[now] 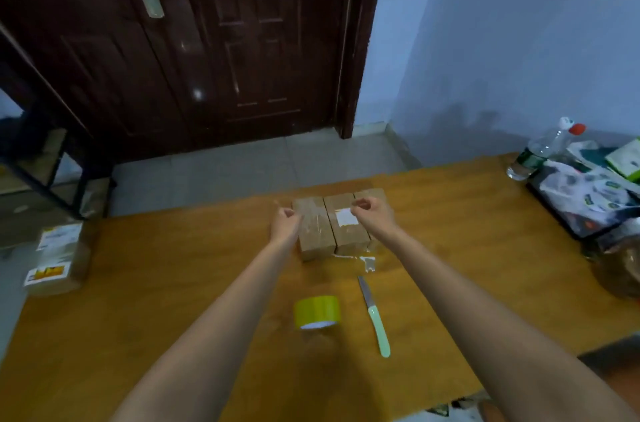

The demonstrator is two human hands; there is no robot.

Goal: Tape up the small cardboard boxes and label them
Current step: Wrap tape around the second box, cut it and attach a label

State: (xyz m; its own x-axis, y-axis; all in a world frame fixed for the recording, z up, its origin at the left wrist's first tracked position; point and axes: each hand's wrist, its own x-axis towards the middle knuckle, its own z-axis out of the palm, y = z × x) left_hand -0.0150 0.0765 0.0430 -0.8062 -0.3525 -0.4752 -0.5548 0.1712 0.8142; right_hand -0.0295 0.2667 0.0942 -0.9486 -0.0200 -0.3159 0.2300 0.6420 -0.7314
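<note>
Between your two sets of fingertips the middle box (pixel 347 226) lay, its long axis running from you toward the far table edge. Your left hand (pixel 286 221) was curled, fingertips bunched as if pinching something small; what it pinched, if anything, was too blurred to tell. Your right hand (pixel 371 213) was curled the same way, its fingertips just at the upper right corner of the white label (pixel 346 216) on that box. The left box (pixel 316 233) sat right beside your left knuckles, shiny with tape and showing no label; the right box (pixel 373 196) was mostly hidden behind your right hand. All three stood side by side, touching.

Your left hand was the nearer one to the unlabelled left box, so the coming label probably belonged there, laid along its length.

Nearer you than the fingers were scraps of backing (pixel 366 261), the knife (pixel 374 316) pointing away from you, and the tape roll (pixel 316 312) left of it, all on the table (pixel 173 283).
</note>
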